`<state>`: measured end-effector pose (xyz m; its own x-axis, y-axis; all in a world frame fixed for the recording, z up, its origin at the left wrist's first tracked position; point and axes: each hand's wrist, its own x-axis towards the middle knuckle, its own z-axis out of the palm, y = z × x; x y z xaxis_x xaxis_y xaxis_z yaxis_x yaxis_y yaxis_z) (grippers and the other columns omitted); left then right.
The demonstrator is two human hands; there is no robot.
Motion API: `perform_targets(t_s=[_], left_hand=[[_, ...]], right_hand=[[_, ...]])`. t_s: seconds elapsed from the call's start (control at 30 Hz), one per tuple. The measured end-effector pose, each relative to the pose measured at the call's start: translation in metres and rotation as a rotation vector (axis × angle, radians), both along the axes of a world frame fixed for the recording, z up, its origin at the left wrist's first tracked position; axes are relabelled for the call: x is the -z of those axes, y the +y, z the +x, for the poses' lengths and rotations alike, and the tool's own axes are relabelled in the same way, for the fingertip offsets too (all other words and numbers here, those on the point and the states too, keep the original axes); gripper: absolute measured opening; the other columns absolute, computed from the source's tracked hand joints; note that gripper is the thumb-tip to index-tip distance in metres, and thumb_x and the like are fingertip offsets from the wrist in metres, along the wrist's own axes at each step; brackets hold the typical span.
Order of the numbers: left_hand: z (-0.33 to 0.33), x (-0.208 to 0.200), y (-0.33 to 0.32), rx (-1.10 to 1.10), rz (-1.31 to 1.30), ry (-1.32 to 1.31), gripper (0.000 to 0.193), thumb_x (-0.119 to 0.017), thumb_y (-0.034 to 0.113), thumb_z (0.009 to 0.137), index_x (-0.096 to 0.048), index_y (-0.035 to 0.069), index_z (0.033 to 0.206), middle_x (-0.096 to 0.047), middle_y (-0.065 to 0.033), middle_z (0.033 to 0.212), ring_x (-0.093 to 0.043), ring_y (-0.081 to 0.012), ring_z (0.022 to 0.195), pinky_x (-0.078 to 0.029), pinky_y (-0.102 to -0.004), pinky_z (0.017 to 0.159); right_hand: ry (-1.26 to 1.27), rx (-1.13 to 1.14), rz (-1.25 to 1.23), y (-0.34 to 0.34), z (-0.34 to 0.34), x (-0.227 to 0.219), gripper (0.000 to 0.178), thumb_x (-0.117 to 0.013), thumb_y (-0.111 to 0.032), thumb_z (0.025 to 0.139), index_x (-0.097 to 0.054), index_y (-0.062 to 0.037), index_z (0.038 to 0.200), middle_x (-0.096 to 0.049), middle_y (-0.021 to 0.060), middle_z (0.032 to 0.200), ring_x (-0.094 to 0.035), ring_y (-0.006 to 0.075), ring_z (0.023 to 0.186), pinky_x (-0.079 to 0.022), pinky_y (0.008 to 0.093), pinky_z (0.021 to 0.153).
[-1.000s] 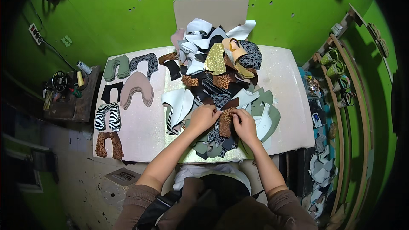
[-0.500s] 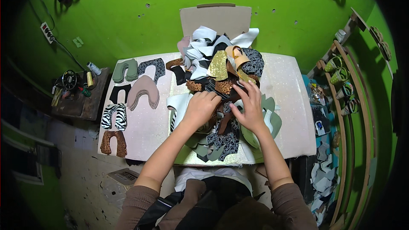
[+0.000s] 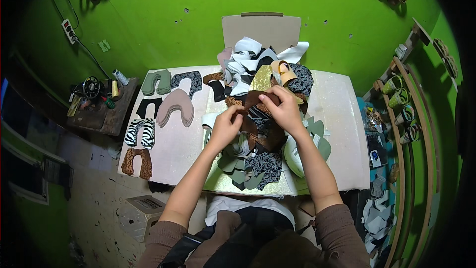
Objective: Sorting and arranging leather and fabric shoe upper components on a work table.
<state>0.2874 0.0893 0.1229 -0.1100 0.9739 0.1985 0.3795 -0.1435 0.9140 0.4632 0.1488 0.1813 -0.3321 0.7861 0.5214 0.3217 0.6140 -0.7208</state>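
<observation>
A dark brown curved cut piece (image 3: 256, 100) is raised above the pile between my two hands. My right hand (image 3: 284, 110) pinches its upper right part with the thumb on top. My left hand (image 3: 227, 130) has its fingers closed at the piece's left end, partly hiding that end. Under and around them lies a heap of cut upper pieces: leopard print, green pieces (image 3: 232, 163), black pieces with white lines (image 3: 264, 168), white strips (image 3: 246, 49) and a gold glitter piece (image 3: 262, 79).
Sorted U-shaped stacks lie on the table's left: green (image 3: 156, 82), pink (image 3: 176, 107), zebra print (image 3: 140, 132) and leopard print (image 3: 137, 163). Beyond the table's left edge stands a small wooden stand (image 3: 101, 114) with thread spools. A sandal rack (image 3: 415, 168) is at right.
Both hands have lifted off the heap, now with the dark brown piece held between them. The view has shifted slightly, so the table sits a little lower and further right.
</observation>
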Motion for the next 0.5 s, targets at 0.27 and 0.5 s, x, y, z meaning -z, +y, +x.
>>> perform_targets(t_s=[0.27, 0.5], left_hand=[[-0.011, -0.011, -0.001, 0.128, -0.065, -0.311, 0.019, -0.057, 0.009, 0.086, -0.053, -0.002, 0.100, -0.065, -0.0074, 0.086, -0.061, -0.0107, 0.080, -0.047, -0.0237, 0.073], [-0.004, -0.032, 0.002, 0.151, -0.048, 0.028, 0.016, -0.063, 0.011, 0.082, -0.063, -0.002, 0.092, -0.066, -0.0056, 0.080, -0.060, -0.0082, 0.073, -0.047, -0.0214, 0.067]], right_hand=[[-0.028, 0.028, -0.181, 0.003, 0.032, 0.037, 0.025, -0.065, -0.020, 0.078, -0.057, 0.0029, 0.081, -0.058, 0.0116, 0.080, -0.057, 0.0247, 0.076, -0.044, 0.0308, 0.070], [-0.213, -0.004, 0.112, -0.009, 0.028, 0.040, 0.041, -0.067, -0.026, 0.074, -0.053, -0.0003, 0.102, -0.056, 0.0121, 0.098, -0.051, 0.0276, 0.098, -0.039, 0.0372, 0.085]])
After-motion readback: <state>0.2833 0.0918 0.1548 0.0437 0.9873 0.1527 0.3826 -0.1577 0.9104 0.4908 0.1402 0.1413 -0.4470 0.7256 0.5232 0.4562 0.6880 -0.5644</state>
